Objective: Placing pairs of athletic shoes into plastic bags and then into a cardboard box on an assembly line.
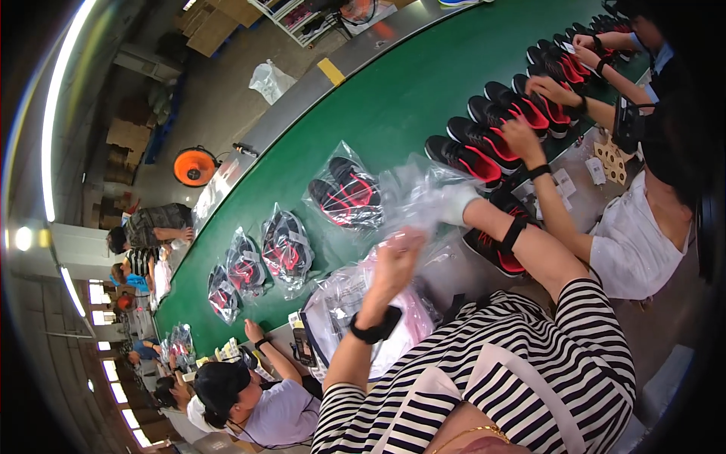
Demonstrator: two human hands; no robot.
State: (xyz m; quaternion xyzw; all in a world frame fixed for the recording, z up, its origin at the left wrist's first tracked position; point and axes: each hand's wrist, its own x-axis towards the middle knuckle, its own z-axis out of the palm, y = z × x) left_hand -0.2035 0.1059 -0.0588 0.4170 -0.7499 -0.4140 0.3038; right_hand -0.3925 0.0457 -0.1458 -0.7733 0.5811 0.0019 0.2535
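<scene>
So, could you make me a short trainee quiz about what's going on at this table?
1. What thin material shows between the camera wearer's left hand and right hand?

2. True or false: the round orange fan stands beyond the far edge of the long green work surface.

3. Which colour is the lining of the unbagged black shoes lined up on the right?
A) yellow
B) pinkish red
C) blue

Key:
1. Clear, crinkled plastic film.
2. True.
3. B.
</scene>
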